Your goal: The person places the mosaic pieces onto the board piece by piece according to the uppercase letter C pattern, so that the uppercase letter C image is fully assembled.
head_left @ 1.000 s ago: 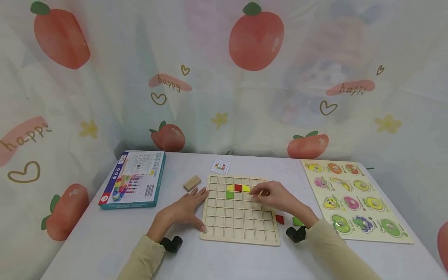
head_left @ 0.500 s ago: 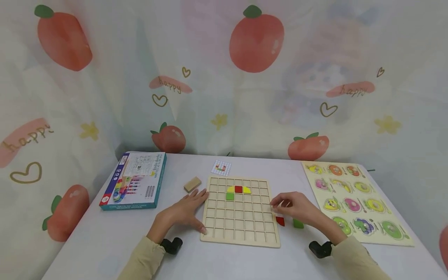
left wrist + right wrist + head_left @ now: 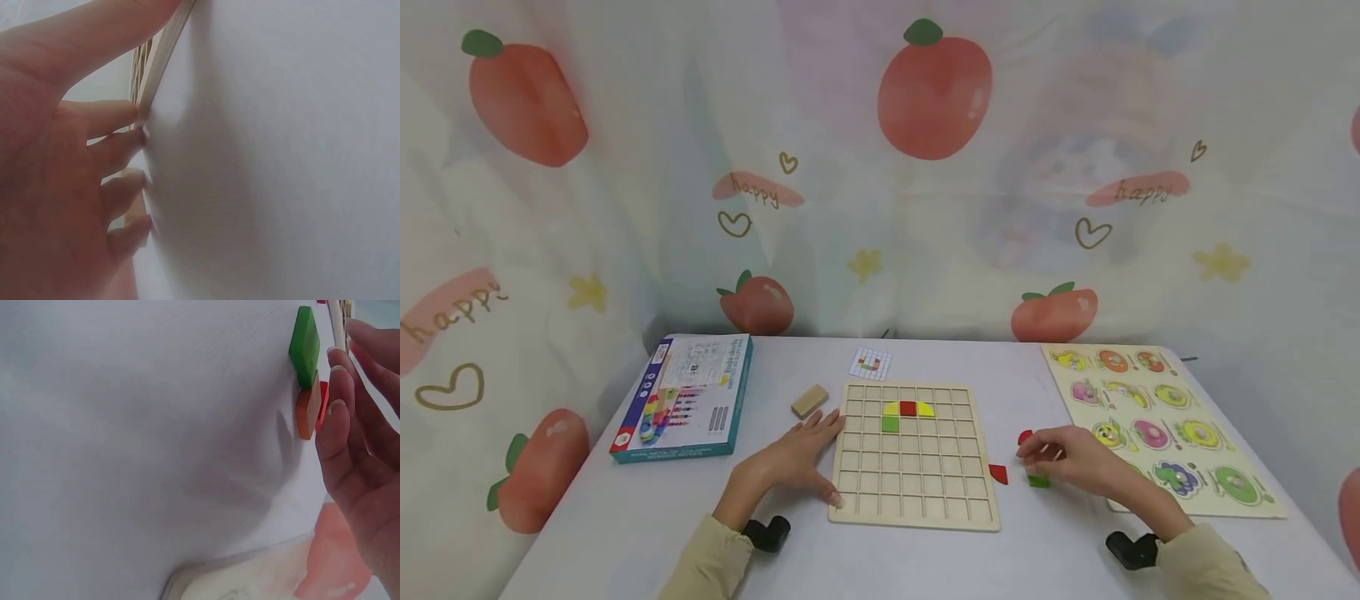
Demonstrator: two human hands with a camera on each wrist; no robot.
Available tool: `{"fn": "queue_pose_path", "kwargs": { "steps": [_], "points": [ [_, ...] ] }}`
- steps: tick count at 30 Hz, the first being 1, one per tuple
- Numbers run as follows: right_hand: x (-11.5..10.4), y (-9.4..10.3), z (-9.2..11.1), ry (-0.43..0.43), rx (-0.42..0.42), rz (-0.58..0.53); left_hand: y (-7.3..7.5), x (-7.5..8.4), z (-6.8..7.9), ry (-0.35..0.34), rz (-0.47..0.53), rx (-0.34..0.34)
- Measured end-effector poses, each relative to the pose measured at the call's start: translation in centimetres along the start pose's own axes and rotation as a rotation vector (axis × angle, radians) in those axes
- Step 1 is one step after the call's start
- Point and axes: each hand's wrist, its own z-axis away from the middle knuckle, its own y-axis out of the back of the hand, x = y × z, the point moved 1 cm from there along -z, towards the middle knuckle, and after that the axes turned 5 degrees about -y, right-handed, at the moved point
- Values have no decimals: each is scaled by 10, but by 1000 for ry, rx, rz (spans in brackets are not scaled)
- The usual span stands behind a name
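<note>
My left hand rests along the left edge of a wooden grid board, fingers extended and touching its rim, as the left wrist view also shows. Set in the board's upper cells are a red square tile, a yellow quarter-round tile on each side of it, and a green square tile. To the board's right, my right hand hovers over loose tiles, its fingers loosely bent with nothing seen between them. Under it lie a green tile, an orange tile and a red tile.
A red quarter-round tile lies against the board's right edge. Behind the board is a small pattern card, with a wooden block to its left. A flat box stands far left; a fruit puzzle board lies right.
My right hand has left the yellow tile at the board's upper right and moved right and toward me, over the loose tiles. The left hand stays at the board's edge.
</note>
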Motion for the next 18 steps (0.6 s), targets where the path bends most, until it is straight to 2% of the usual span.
{"fn": "queue_pose_path", "kwargs": {
  "steps": [6, 15, 18],
  "points": [
    [4, 3, 8, -36, -4, 5, 1, 1, 1, -6, -12, 4],
    [8, -2, 8, -23, 17, 44, 2, 3, 3, -16, -4, 8],
    [8, -5, 7, -47, 27, 48, 2, 4, 4, -16, -3, 7]
  ]
}}
